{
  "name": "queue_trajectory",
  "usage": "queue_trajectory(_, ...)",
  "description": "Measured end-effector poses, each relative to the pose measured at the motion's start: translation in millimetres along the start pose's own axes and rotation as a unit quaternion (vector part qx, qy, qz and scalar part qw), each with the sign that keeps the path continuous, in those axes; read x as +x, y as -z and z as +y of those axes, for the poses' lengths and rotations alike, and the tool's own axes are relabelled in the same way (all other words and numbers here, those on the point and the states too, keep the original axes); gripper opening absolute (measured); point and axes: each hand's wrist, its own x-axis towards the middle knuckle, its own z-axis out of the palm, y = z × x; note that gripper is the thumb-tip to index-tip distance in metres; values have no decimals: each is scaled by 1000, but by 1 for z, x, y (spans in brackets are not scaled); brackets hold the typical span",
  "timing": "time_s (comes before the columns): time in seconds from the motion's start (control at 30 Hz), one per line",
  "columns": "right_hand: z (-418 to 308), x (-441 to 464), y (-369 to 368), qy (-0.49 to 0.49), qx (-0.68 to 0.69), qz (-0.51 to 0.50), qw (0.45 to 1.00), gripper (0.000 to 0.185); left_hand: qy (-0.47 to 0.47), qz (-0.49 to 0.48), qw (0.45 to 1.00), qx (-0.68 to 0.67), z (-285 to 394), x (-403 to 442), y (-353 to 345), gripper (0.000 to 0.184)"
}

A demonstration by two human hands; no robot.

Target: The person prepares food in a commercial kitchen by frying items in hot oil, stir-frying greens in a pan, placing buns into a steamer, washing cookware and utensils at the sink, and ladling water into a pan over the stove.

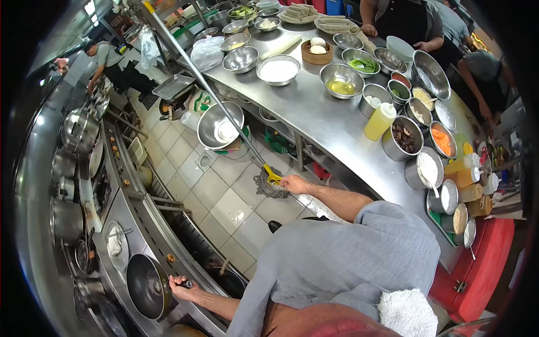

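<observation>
My left hand [182, 288] is closed around the handle of a dark frying pan [147, 285] over the stove counter at lower left. A whitish patch shows on the pan's dark inner surface. My right hand [297, 184] is out over the tiled floor beside the steel table, its fingers bent and partly hidden. In view it lies right at the yellow clamp [273, 174] of a mop. Whether it touches the mop I cannot tell. The grey mop head [269, 186] is on the floor, and its long handle [202, 81] slants up to the left.
A steel prep table [314, 121] carries several ingredient bowls, a bamboo steamer [317, 53] and a yellow squeeze bottle [380, 121]. A large steel bowl [216, 121] sits low beside it. Pots [68, 221] line the stove side. A co-worker [115, 64] bends at far left; other people stand behind the table.
</observation>
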Motion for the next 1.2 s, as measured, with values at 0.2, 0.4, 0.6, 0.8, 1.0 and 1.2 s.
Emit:
queue_trajectory(0.2, -91, 68, 37, -14, 56, 32, 998, 24, -27, 36, 995, -94, 14, 95, 2, 23)
queue_trajectory(0.4, -139, 107, 113, 100, 115, 233, 960, 20, -27, 22, 988, -153, 22, 171, 26, 21)
queue_trajectory(0.6, -141, 165, 306, 52, 83, 461, 882, 23, 12, 13, 991, -136, 36, 231, 56, 22)
queue_trajectory(0.8, -56, 265, 434, -84, -41, 433, 896, 28, -52, 201, 957, -203, 2, 213, 22, 17)
queue_trajectory(1.0, -12, 319, 455, -132, -276, 282, 909, 27, -61, 208, 947, -236, -52, 168, 45, 18)
queue_trajectory(1.2, 27, 354, 463, -94, -464, 223, 852, 27, 84, 210, 974, 16, -117, 109, 48, 18)
